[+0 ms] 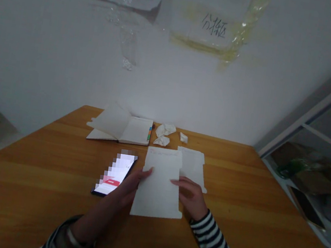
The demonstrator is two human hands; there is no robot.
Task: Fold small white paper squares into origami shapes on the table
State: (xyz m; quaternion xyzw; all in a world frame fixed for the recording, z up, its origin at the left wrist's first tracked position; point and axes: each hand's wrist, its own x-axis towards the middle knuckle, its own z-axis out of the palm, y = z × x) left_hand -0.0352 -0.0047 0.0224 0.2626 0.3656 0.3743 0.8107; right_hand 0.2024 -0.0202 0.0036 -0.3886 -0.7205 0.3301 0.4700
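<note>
A white sheet of paper (160,183) lies on the wooden table (36,188) in front of me. My left hand (130,187) rests at its left edge, fingers stretched out and touching the paper. My right hand (192,195) lies at the right edge, fingers flat on the sheet. A second white sheet (193,167) lies partly under the first, to the right. A phone (115,174) with a lit screen lies just left of my left hand.
An open notebook (121,128) with coloured tabs lies at the table's far side. Crumpled paper scraps (164,134) sit beside it. A white wall rises behind; a shelf unit (312,177) stands at the right.
</note>
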